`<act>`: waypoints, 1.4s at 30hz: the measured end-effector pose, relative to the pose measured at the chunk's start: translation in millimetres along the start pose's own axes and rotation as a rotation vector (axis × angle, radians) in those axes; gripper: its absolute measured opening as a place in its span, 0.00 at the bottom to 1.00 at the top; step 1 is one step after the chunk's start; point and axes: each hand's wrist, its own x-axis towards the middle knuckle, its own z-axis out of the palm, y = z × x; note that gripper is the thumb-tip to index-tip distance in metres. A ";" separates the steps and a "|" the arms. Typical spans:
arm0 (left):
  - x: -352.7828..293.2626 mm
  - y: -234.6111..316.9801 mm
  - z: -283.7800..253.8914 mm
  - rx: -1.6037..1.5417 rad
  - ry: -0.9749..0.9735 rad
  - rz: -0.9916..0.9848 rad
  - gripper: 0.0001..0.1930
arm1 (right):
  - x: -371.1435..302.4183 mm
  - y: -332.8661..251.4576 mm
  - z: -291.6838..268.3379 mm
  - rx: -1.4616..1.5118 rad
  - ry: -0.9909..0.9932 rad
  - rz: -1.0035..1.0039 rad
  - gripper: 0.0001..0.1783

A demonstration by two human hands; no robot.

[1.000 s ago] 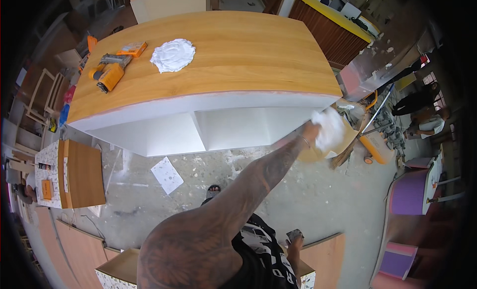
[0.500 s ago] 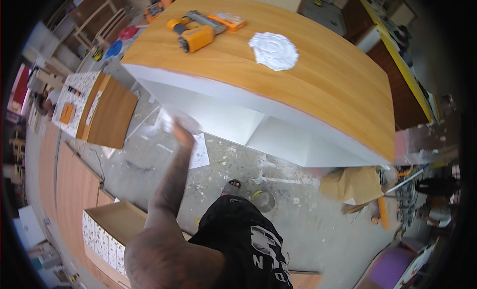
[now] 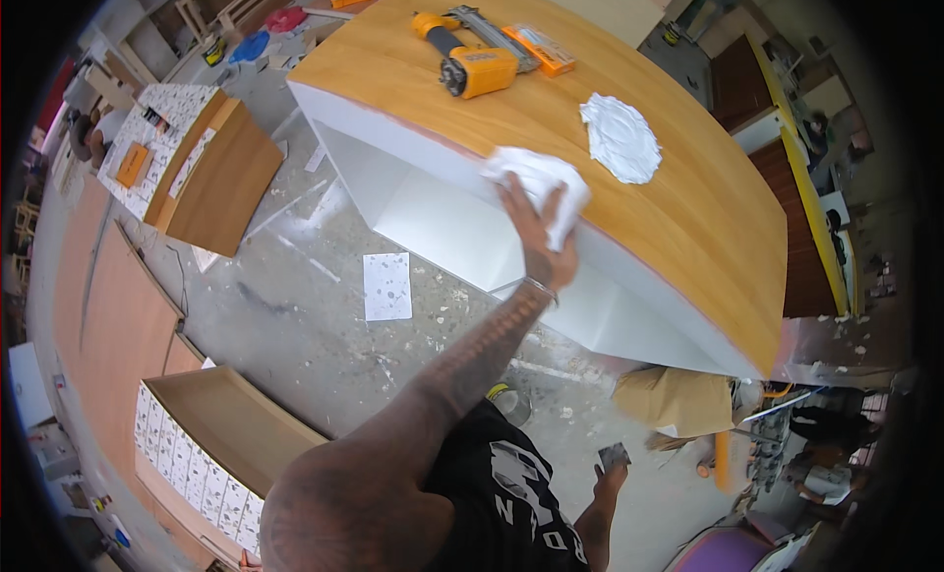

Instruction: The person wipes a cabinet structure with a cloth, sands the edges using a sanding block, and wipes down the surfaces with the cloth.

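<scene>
Head view: the white cloth (image 3: 523,167) lies over the near edge of the wood tabletop (image 3: 708,238), partly on the wood and partly against the white front (image 3: 388,124). Just beyond it, apart from it, sits a flat white patch (image 3: 621,139) that looks like paste. If so, a wide swing of the cloth or knuckles away from the body could smear it. The nail gun (image 3: 484,72) rests near that same edge, with the orange box (image 3: 539,49) beside it; a hard sweep to the left might catch the gun and nudge it toward the drop. Too much push past the edge could also let the cloth slip off the wood, leaving bare skin to rub on the rim. On the floor, a can (image 3: 511,405) stands close to the person's body, and a careless step might tip it.

The left hand (image 3: 543,240) has its back to the camera, fingers partly spread over the cloth and keeping hold of it; its outline is a little blurred. That arm crosses from the lower left toward the upper right, nearly straight, with a bracelet (image 3: 544,293) at the wrist. Low on the right, the right hand (image 3: 606,488) hangs well away from the tabletop, its fingers closed around a small grey block (image 3: 613,456). What the block is for, I cannot tell.
</scene>
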 end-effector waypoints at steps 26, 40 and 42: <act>-20.7 7.6 65.8 0.131 0.057 0.618 0.32 | -49.6 121.8 -98.7 0.049 0.256 0.278 0.33; -237.6 236.7 282.3 -0.001 -0.107 0.792 0.21 | -20.9 228.2 -242.8 0.262 0.271 0.500 0.37; -266.1 267.3 309.4 0.028 -0.219 0.795 0.25 | -13.0 222.7 -252.9 0.300 0.318 0.452 0.37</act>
